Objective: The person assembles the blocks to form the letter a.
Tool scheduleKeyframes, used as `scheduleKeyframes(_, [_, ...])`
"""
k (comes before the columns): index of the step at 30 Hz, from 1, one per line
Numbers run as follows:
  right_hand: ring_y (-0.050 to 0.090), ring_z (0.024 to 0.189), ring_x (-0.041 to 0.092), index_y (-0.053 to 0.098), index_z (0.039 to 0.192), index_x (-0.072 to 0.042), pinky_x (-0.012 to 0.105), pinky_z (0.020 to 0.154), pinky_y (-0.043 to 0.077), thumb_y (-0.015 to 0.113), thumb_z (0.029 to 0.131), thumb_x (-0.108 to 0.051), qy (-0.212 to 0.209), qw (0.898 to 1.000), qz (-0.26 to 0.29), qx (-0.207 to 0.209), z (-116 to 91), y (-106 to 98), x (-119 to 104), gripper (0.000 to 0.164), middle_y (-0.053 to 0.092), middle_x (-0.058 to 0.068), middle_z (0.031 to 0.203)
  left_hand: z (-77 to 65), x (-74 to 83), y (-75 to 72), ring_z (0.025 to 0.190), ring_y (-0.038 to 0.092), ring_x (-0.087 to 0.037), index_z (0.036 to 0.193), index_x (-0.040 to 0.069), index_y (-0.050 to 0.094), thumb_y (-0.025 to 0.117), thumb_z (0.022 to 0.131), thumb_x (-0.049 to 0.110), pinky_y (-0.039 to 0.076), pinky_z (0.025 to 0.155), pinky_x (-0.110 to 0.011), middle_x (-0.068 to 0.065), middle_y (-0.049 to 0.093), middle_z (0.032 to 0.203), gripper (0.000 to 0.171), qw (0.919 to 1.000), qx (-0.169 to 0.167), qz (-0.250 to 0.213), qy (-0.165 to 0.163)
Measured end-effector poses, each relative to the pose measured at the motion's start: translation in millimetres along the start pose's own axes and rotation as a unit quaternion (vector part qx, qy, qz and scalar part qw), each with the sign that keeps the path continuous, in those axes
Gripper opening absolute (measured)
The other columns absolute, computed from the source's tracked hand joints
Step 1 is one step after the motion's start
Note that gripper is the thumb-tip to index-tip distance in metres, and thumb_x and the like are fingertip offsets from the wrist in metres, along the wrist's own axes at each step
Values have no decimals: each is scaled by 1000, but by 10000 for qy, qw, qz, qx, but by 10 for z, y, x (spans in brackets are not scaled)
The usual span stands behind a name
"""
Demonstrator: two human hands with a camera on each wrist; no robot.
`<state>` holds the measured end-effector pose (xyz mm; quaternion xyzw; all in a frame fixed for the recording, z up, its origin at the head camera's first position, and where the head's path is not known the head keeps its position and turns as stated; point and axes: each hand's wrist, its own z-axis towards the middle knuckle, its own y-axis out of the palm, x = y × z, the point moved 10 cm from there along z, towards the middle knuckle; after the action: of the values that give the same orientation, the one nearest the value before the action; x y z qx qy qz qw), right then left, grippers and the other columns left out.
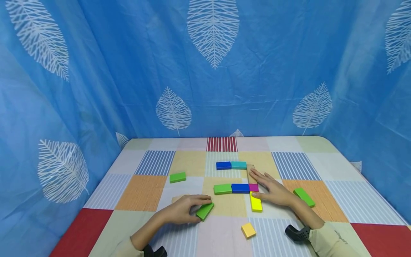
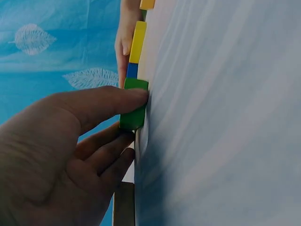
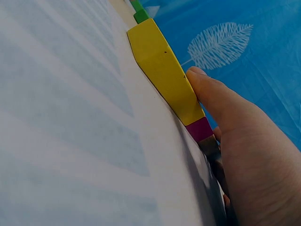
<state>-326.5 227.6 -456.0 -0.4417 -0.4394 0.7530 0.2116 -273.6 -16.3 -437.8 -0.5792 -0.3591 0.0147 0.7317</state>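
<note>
One green block [image 1: 205, 212] pinched in the left hand [image 1: 183, 210], lower middle of the frame.
Its long axis slants from lower left to upper right, well apart from the yellow block [image 1: 256, 204] on its right; the left hand is plainly nearer. The right hand [image 1: 273, 191] grasps nothing that I can see: fingers spread, tips at the wooden block [image 1: 252, 179], thumb touching the yellow one. No brand or writing is readable.
</note>
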Motion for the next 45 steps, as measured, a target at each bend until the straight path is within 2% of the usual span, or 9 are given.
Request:
scheduleKeyframes(3, [24, 134, 36, 30, 146, -14, 56, 107, 13, 62, 84, -46, -17, 10000, -19, 18, 4, -2, -7, 76, 21, 6, 152, 23, -10, -7, 126, 42, -17, 134, 12, 50, 74, 80, 21, 39, 99, -34, -1, 47, 136, 60, 10000, 53, 66, -24])
scheduleKeyframes(7, [26, 133, 37, 31, 145, -13, 56, 106, 14, 63, 84, -45, -66, 9999, -52, 61, 12, -7, -23, 76, 22, 7, 151, 45, -31, -26, 125, 42, -18, 133, 10, 50, 72, 81, 29, 39, 99, -33, -2, 47, 135, 60, 9994, 192, 174, -211])
scheduleKeyframes(13, [27, 132, 36, 31, 145, -12, 55, 107, 13, 63, 84, -45, -110, 9999, -63, 62, 22, -11, -37, 76, 23, 8, 151, 49, -94, -94, 123, 45, -21, 130, 7, 53, 73, 79, 31, 41, 98, -36, -5, 50, 132, 60, 9955, 653, 338, -596])
scheduleKeyframes(18, [27, 133, 33, 31, 145, -12, 54, 108, 12, 62, 84, -45, -84, 9999, -69, 37, 25, -13, -32, 76, 22, 7, 151, 71, -124, -128, 119, 49, -23, 129, 8, 55, 74, 77, 33, 43, 95, -38, -6, 53, 129, 60, 9911, 1061, 422, -689])
scheduleKeyframes(21, [27, 133, 32, 30, 145, -12, 54, 108, 12, 62, 85, -46, -99, 9999, -81, 16, 29, -4, -33, 76, 22, 8, 151, 83, -153, -127, 119, 49, -22, 129, 10, 56, 74, 77, 34, 44, 94, -38, -5, 54, 129, 60, 9892, 1193, 393, -752])
scheduleKeyframes(32, [27, 133, 33, 30, 145, -11, 55, 108, 12, 61, 85, -45, -114, 9999, -77, -1, 38, -12, -65, 76, 22, 9, 151, 86, -185, -130, 118, 50, -22, 128, 9, 57, 72, 77, 39, 44, 94, -38, -4, 54, 129, 61, 9857, 1469, 337, -747])
scheduleKeyframes(39, [26, 134, 29, 30, 146, -16, 52, 108, 12, 62, 84, -46, -2, 10000, -43, -47, 38, -2, -14, 76, 21, 4, 152, 93, -195, -124, 118, 50, -22, 129, 10, 55, 71, 77, 43, 44, 94, -38, -3, 54, 130, 64, 9847, 1508, 408, -774])
scheduleKeyframes(45, [27, 134, 30, 30, 146, -14, 52, 108, 12, 62, 84, -44, -46, 10000, -51, -11, 19, -4, -24, 76, 21, 5, 151, 103, -168, -107, 119, 49, -21, 130, 10, 54, 70, 78, 43, 44, 95, -35, -3, 52, 131, 64, 9857, 1463, 468, -694])
